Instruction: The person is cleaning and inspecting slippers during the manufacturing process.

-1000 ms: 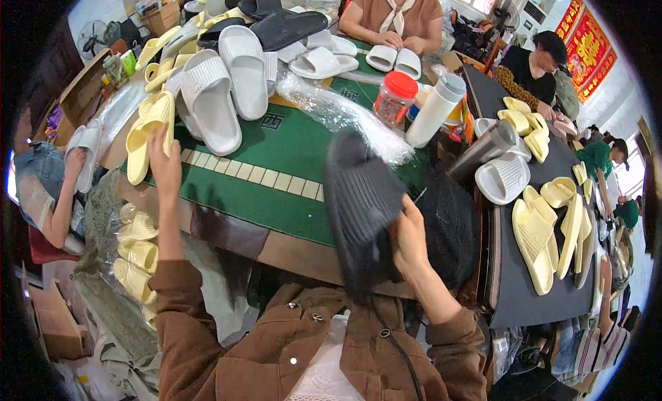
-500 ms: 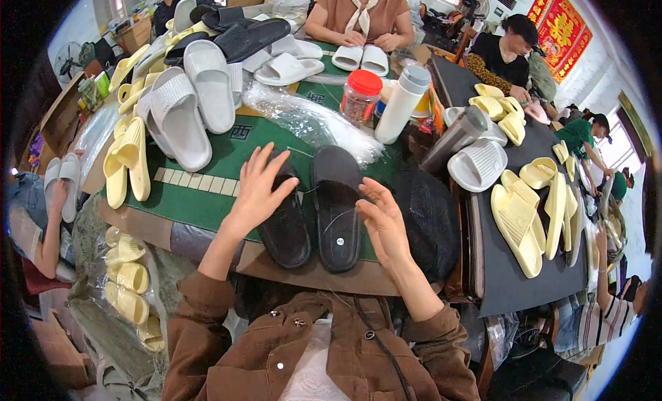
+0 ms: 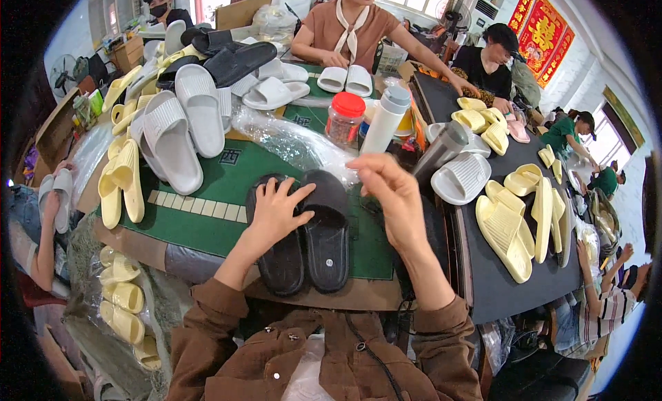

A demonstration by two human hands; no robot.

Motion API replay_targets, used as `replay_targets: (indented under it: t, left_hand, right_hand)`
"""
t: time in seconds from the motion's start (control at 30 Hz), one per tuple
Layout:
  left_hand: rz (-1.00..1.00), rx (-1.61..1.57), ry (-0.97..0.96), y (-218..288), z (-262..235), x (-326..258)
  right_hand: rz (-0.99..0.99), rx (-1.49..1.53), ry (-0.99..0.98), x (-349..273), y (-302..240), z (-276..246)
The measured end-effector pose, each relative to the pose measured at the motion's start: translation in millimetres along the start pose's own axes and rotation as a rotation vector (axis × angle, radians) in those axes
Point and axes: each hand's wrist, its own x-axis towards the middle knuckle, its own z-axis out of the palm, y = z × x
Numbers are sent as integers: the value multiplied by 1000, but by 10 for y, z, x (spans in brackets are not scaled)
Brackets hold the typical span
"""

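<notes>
Two black slippers lie side by side in front of me on the green mat (image 3: 207, 222), toes pointing away. My left hand (image 3: 270, 216) rests on them with its fingers spread, over the strap of the left slipper (image 3: 283, 264) and reaching the strap of the right slipper (image 3: 328, 253). To the right and above them, my right hand (image 3: 394, 202) is raised with its fingers curled and the thumb and forefinger close together. Whatever it pinches, if anything, is too fine to make out. Behind its fingertips lies a clear plastic bag (image 3: 296, 142).
Grey slippers (image 3: 172, 142) and yellow slippers (image 3: 124, 180) crowd the left side. A red-lidded jar (image 3: 345, 118), a white bottle (image 3: 385, 122) and a grey flask (image 3: 441, 153) stand beyond my right hand. More yellow slippers (image 3: 507, 228) lie on the dark table at right. Other people sit around.
My right hand has risen away from the right slipper, its fingers curling in. My left hand now lies across both slippers' straps. The person opposite has stretched an arm to the right.
</notes>
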Motion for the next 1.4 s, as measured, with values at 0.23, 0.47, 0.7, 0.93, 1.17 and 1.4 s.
replay_targets:
  t: [0.23, 0.47, 0.7, 0.93, 1.17, 1.4]
  left_hand:
    - [-27, -47, -14, 244, -84, -75]
    - [-31, -36, 77, 252, -24, -141]
    - [-27, -40, 111, 423, -13, -167]
    - [-52, -38, 110, 439, 3, -177]
    - [-38, -84, 212, 460, 29, -168]
    - [-40, -120, 223, 439, -5, -194]
  right_hand:
    - [-401, 575, 155, 486, -675, -91]
    - [-99, 463, 268, 401, 310, -53]
    - [400, -6, 348, 93, 1784, -121]
    - [205, -270, 409, 1, 1949, -84]
    - [350, -272, 351, 18, 1873, -122]
    - [402, -174, 294, 92, 1930, -197]
